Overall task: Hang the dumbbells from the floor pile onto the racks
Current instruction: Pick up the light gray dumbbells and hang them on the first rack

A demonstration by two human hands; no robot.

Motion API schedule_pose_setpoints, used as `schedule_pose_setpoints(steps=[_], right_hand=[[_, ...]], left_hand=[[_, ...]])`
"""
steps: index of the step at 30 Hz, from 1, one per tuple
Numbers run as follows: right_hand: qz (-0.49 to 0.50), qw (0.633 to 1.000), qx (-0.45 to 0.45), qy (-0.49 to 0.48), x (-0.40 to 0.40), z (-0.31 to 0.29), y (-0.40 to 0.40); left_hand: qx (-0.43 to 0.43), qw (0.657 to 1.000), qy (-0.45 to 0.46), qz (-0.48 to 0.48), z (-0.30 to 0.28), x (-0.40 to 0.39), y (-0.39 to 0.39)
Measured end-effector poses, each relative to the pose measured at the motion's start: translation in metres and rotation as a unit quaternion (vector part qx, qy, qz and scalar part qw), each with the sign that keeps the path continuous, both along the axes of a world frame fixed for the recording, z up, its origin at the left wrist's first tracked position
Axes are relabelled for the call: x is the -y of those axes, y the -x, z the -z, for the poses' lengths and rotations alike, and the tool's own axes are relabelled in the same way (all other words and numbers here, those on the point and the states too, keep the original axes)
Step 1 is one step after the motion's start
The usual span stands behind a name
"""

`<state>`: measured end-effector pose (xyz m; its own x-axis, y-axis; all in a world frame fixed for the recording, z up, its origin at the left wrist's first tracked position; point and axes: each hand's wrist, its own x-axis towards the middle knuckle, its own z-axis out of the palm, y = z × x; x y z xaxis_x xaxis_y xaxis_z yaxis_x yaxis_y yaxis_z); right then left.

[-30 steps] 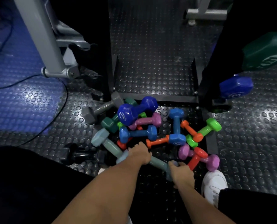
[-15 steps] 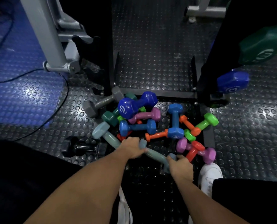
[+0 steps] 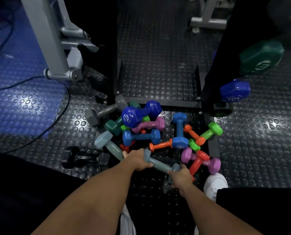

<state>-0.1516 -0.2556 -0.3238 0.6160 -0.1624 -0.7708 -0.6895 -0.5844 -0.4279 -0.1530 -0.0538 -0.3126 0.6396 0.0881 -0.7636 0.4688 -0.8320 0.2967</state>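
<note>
A pile of coloured dumbbells point(image 3: 141, 136) lies on the studded floor in front of the black rack point(image 3: 158, 103). My left hand point(image 3: 136, 160) grips the near end of a pale teal dumbbell point(image 3: 105, 141) that points up and left. A second pale teal dumbbell point(image 3: 158, 164) lies between my hands. My right hand point(image 3: 180, 178) grips its near head, and its far head touches my left hand's fingers. A big blue dumbbell point(image 3: 138, 114) tops the pile. On the rack's right side hang a green dumbbell point(image 3: 260, 58) and a blue one point(image 3: 234, 92).
A black dumbbell point(image 3: 83, 158) lies left of the pile, a grey one point(image 3: 104, 111) behind it. A grey machine leg point(image 3: 56, 65) and a black cable point(image 3: 61, 109) are at the left. My white shoe point(image 3: 214, 184) stands beside the purple and red dumbbells point(image 3: 202, 161).
Both hands stay on the pale teal dumbbells. The second one has shifted slightly, its far head now against my left fingers. The view has moved a little closer.
</note>
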Motion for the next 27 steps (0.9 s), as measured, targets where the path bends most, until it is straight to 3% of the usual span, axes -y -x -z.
schedule_pose_setpoints(steps=[7, 11, 14, 17, 20, 24, 27], right_hand=[[0.162, 0.981, -0.023, -0.108, 0.002, -0.003, -0.006], [0.207, 0.967, 0.011, -0.146, 0.008, -0.012, -0.010], [0.233, 0.953, 0.050, -0.188, 0.009, -0.030, -0.025], [0.266, 0.935, 0.077, -0.223, 0.015, -0.046, -0.038], [0.318, 0.907, 0.110, -0.254, 0.022, -0.055, -0.044], [0.388, 0.849, 0.137, -0.331, 0.038, -0.091, -0.059], [0.394, 0.843, 0.155, -0.330, 0.056, -0.110, -0.077]], left_hand=[[0.034, 0.994, 0.002, -0.108, 0.006, 0.002, -0.004], [0.121, 0.958, 0.112, -0.237, -0.005, 0.004, -0.010], [0.132, 0.928, 0.198, -0.288, -0.022, 0.004, -0.025], [0.131, 0.913, 0.243, -0.300, -0.038, 0.007, -0.035], [0.122, 0.922, 0.250, -0.269, -0.053, 0.016, -0.044], [0.170, 0.926, 0.268, -0.205, -0.087, 0.033, -0.061], [0.213, 0.917, 0.290, -0.174, -0.111, 0.052, -0.071]])
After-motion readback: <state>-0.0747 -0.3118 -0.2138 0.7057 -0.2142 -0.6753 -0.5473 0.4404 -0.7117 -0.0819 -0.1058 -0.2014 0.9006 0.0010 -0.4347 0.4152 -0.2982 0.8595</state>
